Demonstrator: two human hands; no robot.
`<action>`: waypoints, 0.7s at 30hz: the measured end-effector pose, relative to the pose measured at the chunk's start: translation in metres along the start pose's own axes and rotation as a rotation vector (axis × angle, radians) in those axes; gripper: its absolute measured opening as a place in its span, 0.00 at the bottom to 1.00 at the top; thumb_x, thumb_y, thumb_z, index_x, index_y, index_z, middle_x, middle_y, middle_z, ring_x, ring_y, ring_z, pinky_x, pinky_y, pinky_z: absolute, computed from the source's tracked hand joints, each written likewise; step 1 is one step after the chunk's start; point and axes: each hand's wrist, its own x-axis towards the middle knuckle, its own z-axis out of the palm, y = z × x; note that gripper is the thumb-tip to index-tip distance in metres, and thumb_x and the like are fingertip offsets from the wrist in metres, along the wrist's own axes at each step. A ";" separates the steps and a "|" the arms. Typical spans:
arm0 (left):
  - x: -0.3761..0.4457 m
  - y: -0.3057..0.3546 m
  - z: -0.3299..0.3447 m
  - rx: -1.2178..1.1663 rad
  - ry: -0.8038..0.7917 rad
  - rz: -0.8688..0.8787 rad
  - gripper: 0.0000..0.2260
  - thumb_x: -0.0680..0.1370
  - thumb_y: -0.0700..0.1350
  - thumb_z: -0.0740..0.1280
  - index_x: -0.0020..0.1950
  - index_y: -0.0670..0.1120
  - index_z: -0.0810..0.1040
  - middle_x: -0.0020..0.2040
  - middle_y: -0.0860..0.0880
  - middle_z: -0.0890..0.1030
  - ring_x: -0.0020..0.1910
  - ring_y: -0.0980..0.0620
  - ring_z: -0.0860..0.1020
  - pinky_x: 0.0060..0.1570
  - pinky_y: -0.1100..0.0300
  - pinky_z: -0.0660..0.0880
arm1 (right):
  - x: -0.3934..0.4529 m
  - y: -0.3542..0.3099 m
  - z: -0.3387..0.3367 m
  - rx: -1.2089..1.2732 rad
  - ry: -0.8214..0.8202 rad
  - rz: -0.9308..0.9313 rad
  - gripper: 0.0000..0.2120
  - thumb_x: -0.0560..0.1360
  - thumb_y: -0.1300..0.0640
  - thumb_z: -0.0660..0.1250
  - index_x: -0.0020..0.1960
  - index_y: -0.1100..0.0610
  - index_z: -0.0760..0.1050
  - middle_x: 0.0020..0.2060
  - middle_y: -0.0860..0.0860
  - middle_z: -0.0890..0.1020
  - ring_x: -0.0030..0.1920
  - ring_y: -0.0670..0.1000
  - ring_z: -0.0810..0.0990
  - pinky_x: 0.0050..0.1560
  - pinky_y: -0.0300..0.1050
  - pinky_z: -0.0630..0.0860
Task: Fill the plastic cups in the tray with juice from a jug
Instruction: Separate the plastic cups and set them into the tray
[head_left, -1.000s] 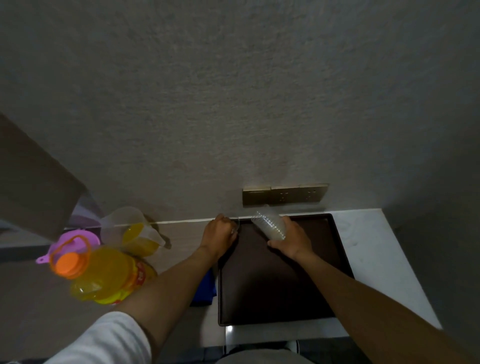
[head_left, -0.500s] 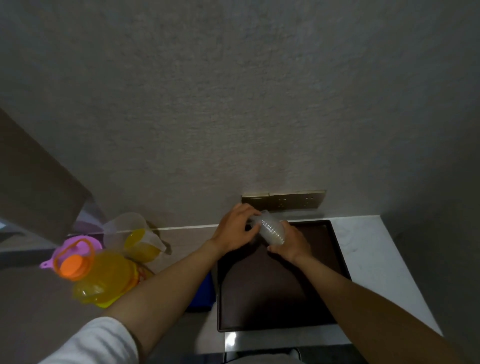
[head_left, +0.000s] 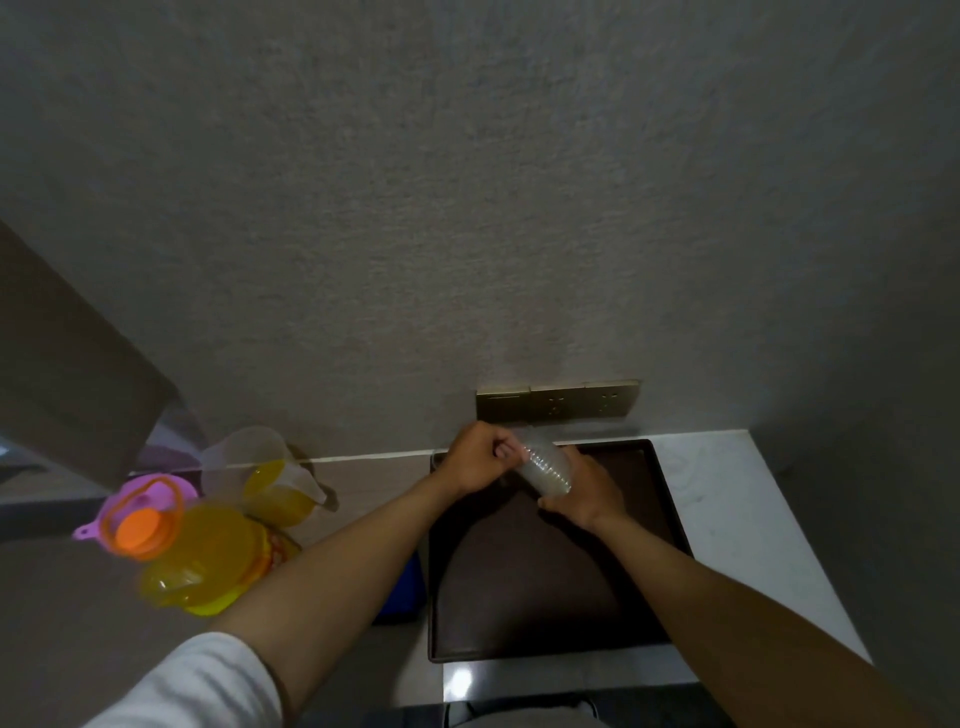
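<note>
Stack of plastic cups (head_left: 545, 467) held over the far edge of the tray (head_left: 670, 514), long axis slanting away-left. Right hand (head_left: 587, 493) grips its near end; left hand (head_left: 475, 460) fingers pinch the far rim, apparently separating one cup.

Cups: we find a ribbed stack of cups (head_left: 545, 467) gripped by our right hand (head_left: 584, 493), left hand (head_left: 475, 460) pinching its top.
Tray: dark tray (head_left: 545, 587) beneath, at the counter's (head_left: 727, 519) back edge.
Jug: juice jug (head_left: 270, 483) left of the tray.
</note>
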 end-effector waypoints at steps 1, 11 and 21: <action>0.000 0.001 0.000 -0.010 0.000 -0.008 0.04 0.78 0.39 0.72 0.51 0.43 0.86 0.48 0.49 0.86 0.48 0.59 0.83 0.49 0.69 0.78 | 0.000 0.001 0.000 -0.004 0.004 -0.002 0.41 0.62 0.44 0.82 0.70 0.47 0.68 0.62 0.51 0.77 0.60 0.56 0.79 0.56 0.53 0.78; -0.006 0.008 0.002 -0.128 0.002 -0.079 0.04 0.75 0.39 0.75 0.49 0.42 0.86 0.46 0.52 0.85 0.45 0.63 0.82 0.45 0.70 0.76 | -0.009 0.006 -0.001 0.007 -0.025 -0.031 0.37 0.61 0.45 0.82 0.65 0.47 0.69 0.58 0.50 0.77 0.56 0.53 0.78 0.54 0.54 0.79; -0.012 0.011 -0.004 0.048 -0.111 0.011 0.05 0.79 0.41 0.70 0.52 0.46 0.85 0.47 0.53 0.84 0.47 0.62 0.81 0.49 0.69 0.77 | -0.016 0.012 0.005 -0.006 -0.031 0.004 0.35 0.62 0.46 0.81 0.64 0.47 0.68 0.59 0.51 0.76 0.57 0.54 0.78 0.53 0.53 0.79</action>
